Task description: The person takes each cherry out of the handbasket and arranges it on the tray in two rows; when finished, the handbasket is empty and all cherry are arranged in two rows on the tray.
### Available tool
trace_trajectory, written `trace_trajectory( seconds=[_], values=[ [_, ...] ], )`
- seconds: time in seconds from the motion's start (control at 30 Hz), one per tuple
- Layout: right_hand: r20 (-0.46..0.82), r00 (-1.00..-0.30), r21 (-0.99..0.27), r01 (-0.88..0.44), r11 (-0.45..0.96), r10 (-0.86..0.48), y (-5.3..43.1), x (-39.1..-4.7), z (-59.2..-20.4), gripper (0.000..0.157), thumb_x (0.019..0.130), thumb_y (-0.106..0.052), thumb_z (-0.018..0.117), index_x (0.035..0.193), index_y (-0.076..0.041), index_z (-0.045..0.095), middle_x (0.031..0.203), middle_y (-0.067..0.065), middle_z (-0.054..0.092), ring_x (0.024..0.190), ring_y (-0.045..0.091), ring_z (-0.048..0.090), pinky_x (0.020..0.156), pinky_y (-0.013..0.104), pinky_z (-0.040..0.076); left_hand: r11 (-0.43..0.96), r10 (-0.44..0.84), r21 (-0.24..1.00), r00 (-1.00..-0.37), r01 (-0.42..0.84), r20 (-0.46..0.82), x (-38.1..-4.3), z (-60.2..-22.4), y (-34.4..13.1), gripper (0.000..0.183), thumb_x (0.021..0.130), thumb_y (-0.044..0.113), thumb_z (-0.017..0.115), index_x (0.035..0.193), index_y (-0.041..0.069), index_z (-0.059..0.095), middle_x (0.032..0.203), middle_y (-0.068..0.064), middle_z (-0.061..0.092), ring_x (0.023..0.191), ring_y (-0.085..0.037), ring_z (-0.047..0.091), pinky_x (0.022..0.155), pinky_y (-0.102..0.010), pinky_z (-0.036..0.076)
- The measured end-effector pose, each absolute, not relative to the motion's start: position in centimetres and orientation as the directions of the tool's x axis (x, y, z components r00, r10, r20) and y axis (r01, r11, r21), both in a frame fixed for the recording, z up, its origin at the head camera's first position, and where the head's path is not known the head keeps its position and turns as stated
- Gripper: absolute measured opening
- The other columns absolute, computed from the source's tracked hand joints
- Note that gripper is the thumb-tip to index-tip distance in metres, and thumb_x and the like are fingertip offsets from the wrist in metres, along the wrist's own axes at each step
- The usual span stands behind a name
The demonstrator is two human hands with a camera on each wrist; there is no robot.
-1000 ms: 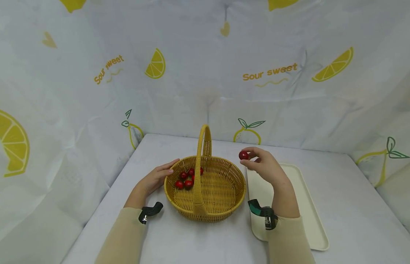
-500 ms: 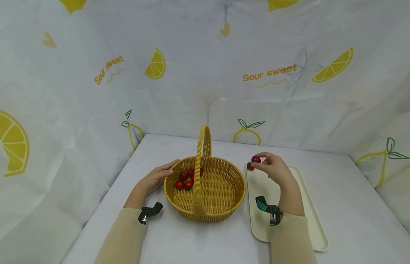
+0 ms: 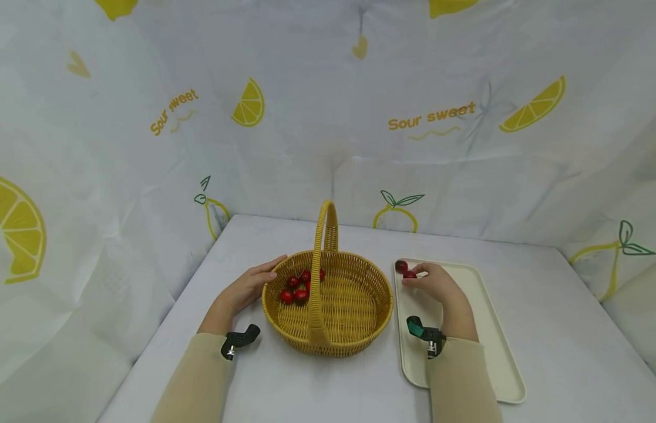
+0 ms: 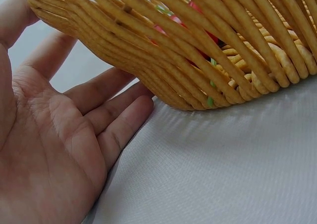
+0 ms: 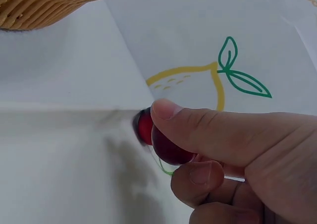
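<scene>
Cherries (image 3: 301,296) in basket (image 3: 354,299) and tray (image 3: 483,314)

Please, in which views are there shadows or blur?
Head view: soft light, only faint shadow around the wicker basket; left wrist view: faint shadow streaks on the white cloth by its base; right wrist view: a dark, soft-edged shadow on the tray beside the pinched cherry, and the cherry behind it looks blurred.

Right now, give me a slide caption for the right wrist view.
A right hand pinches a dark red cherry beside a second cherry, with a wicker basket at upper left.
</scene>
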State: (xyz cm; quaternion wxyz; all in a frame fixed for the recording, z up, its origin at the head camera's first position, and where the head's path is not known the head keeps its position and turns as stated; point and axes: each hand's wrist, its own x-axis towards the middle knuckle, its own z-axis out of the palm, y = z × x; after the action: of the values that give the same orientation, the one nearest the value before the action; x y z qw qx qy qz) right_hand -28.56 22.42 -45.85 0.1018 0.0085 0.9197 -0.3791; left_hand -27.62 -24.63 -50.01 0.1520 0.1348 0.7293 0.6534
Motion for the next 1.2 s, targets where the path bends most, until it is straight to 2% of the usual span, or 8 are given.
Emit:
trace_trajectory(
  seconds=[0.2, 0.37, 0.83, 1.03, 1.2],
  values=[
    [-0.21, -0.976, -0.729, 0.116, 0.675, -0.059, 22.3, -28.7, -46.7, 0.044, 0.092, -0.031, 0.077, 0.118, 0.0, 0.06, 0.102, 0.014, 0.064, 0.092, 0.029, 0.056, 0.08, 0.041, 0.046, 0.112, 0.403, 0.994, -0.914, -0.007, -0.052, -27.7, -50.0, -24.5, 0.059, 0.102, 0.024, 0.057, 0.159, 0.021, 0.041, 0.165, 0.002, 0.034, 0.154, -0.022, 0.022, 0.123, -0.053, 0.018],
    [-0.225, -0.972, -0.737, 0.127, 0.664, -0.063, 22.3, -28.7, -47.2, 0.046, 0.093, -0.031, 0.076, 0.122, 0.001, 0.058, 0.092, 0.009, 0.066, 0.088, 0.026, 0.056, 0.076, 0.037, 0.044, 0.113, 0.407, 0.994, -0.912, -0.007, -0.053, -27.7, -50.0, -24.4, 0.059, 0.103, 0.025, 0.056, 0.159, 0.021, 0.041, 0.165, 0.001, 0.034, 0.154, -0.023, 0.022, 0.123, -0.053, 0.018],
    [-0.21, -0.973, -0.753, 0.099, 0.65, -0.095, 22.4, -28.7, -47.0, 0.044, 0.093, -0.022, 0.074, 0.125, 0.004, 0.058, 0.093, 0.01, 0.066, 0.089, 0.026, 0.054, 0.074, 0.035, 0.043, 0.107, 0.399, 0.994, -0.915, -0.011, -0.053, -27.6, -49.9, -24.6, 0.058, 0.103, 0.023, 0.056, 0.159, 0.019, 0.041, 0.165, 0.0, 0.034, 0.154, -0.023, 0.022, 0.123, -0.051, 0.018],
    [-0.212, -0.974, -0.748, 0.106, 0.655, -0.085, 22.1, -28.7, -47.1, 0.046, 0.092, -0.026, 0.076, 0.125, 0.001, 0.059, 0.097, 0.011, 0.065, 0.091, 0.027, 0.055, 0.075, 0.036, 0.045, 0.105, 0.405, 0.994, -0.913, -0.005, -0.047, -27.7, -50.0, -24.6, 0.058, 0.103, 0.02, 0.054, 0.159, 0.018, 0.04, 0.165, -0.001, 0.034, 0.154, -0.024, 0.022, 0.123, -0.051, 0.019],
    [-0.201, -0.977, -0.745, 0.104, 0.659, -0.073, 22.0, -28.8, -47.1, 0.046, 0.091, -0.027, 0.076, 0.124, 0.001, 0.059, 0.103, 0.016, 0.064, 0.094, 0.03, 0.055, 0.079, 0.041, 0.047, 0.112, 0.407, 0.994, -0.912, 0.004, -0.043, -27.8, -50.1, -24.7, 0.058, 0.103, 0.021, 0.054, 0.16, 0.017, 0.039, 0.165, -0.002, 0.033, 0.155, -0.025, 0.02, 0.123, -0.051, 0.018]
  ],
)
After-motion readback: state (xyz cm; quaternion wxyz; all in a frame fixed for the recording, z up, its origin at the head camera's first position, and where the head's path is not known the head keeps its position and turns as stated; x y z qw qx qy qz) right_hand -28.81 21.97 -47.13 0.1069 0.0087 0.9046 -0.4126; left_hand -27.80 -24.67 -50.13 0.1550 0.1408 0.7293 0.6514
